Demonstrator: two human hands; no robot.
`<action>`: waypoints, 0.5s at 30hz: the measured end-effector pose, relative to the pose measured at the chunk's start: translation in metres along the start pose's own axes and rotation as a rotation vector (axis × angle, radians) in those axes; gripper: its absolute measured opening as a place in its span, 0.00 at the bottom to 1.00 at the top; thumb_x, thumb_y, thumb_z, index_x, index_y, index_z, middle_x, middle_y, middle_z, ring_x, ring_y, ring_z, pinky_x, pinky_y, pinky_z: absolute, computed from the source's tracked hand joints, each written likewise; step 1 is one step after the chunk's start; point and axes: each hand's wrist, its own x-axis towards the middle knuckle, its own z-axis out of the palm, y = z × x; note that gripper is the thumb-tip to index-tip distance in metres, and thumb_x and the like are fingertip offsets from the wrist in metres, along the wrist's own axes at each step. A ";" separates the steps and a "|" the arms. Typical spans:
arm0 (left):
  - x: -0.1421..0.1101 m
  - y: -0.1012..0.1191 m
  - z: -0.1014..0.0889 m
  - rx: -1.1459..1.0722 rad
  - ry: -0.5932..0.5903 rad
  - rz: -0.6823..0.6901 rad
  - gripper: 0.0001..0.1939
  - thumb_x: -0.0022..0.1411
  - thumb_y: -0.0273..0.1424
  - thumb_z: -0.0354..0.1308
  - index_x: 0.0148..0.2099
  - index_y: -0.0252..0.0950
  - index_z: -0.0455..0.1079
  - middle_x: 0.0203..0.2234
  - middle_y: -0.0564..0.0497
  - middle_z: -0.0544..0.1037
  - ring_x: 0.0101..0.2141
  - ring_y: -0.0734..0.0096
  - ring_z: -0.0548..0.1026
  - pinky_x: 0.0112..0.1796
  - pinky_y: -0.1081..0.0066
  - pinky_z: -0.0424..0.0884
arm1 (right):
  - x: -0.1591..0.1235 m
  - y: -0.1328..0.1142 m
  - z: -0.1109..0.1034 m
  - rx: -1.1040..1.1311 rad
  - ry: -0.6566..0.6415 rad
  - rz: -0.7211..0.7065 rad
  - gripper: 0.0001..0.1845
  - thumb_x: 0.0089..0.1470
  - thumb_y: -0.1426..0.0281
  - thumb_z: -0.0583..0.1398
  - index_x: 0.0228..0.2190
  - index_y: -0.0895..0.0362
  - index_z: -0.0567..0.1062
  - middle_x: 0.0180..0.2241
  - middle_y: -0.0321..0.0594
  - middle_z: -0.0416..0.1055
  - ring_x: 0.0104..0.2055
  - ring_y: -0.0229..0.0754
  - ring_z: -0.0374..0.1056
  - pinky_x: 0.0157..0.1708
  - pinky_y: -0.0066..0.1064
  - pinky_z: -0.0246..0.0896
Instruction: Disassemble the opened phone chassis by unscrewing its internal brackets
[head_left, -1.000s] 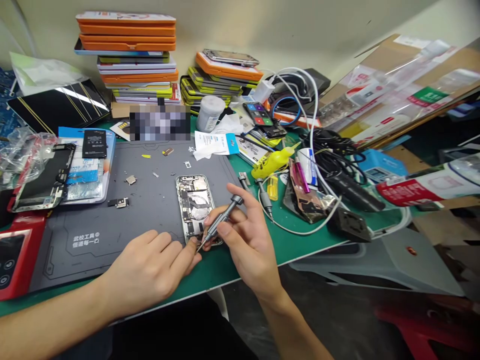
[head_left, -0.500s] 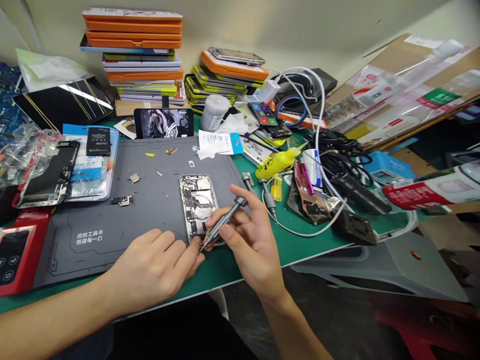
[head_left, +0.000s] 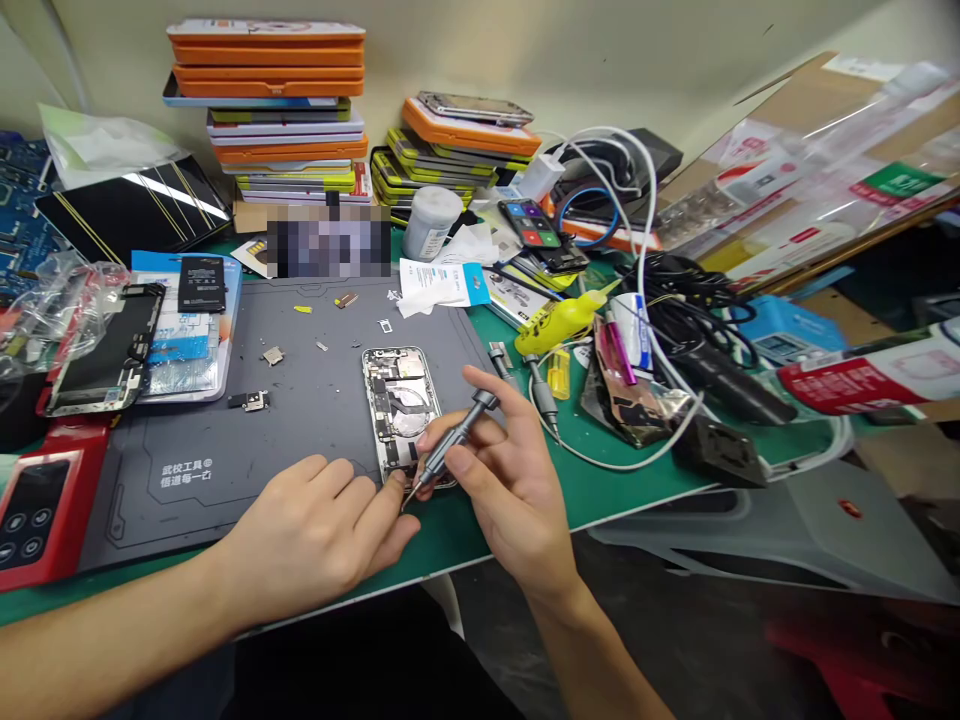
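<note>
An opened phone (head_left: 409,395), its battery-side interior bare with a round coil and flex cables showing, lies on the grey mat. My left hand (head_left: 319,525) is closed at its lower end, index finger on the bottom corner and thumb just below. In my right hand (head_left: 510,490) is a slim grey screwdriver (head_left: 448,450), slanted, gripped between thumb and fingers with the index finger near its cap. The screwdriver's tip points down at the phone's bottom edge, beside my left fingertips. My fingers partly hide that edge and whatever the tip touches.
Small phone parts, including a metal bracket (head_left: 273,355) and a dark module (head_left: 250,401), lie on the mat (head_left: 300,435). A removed screen (head_left: 109,350) and a black battery (head_left: 202,284) are at left. Right of the mat are a yellow bottle (head_left: 562,320), more screwdrivers and a white cable.
The view has shifted slightly, so everything sits a little further right. Both hands keep nearly the same pose; my left thumb reaches slightly further out under the screwdriver's tip.
</note>
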 end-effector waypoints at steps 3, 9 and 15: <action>0.000 0.000 0.000 0.009 0.003 0.003 0.12 0.78 0.33 0.57 0.51 0.28 0.76 0.22 0.57 0.71 0.24 0.68 0.69 0.25 0.64 0.61 | 0.000 0.001 -0.001 0.002 0.016 0.002 0.25 0.71 0.67 0.63 0.65 0.41 0.66 0.41 0.37 0.79 0.32 0.39 0.77 0.32 0.35 0.83; 0.001 0.000 -0.001 0.016 0.002 0.009 0.10 0.76 0.30 0.58 0.50 0.28 0.76 0.22 0.56 0.72 0.24 0.69 0.70 0.25 0.64 0.61 | -0.002 0.005 -0.003 -0.041 0.007 -0.025 0.26 0.70 0.67 0.64 0.65 0.42 0.65 0.41 0.38 0.79 0.32 0.41 0.77 0.31 0.37 0.84; 0.001 0.000 -0.001 0.005 0.009 -0.001 0.10 0.77 0.30 0.57 0.49 0.28 0.77 0.22 0.56 0.71 0.24 0.68 0.70 0.24 0.64 0.61 | -0.002 0.005 -0.004 -0.084 0.009 -0.032 0.27 0.70 0.65 0.63 0.65 0.42 0.64 0.41 0.38 0.78 0.32 0.42 0.77 0.31 0.39 0.84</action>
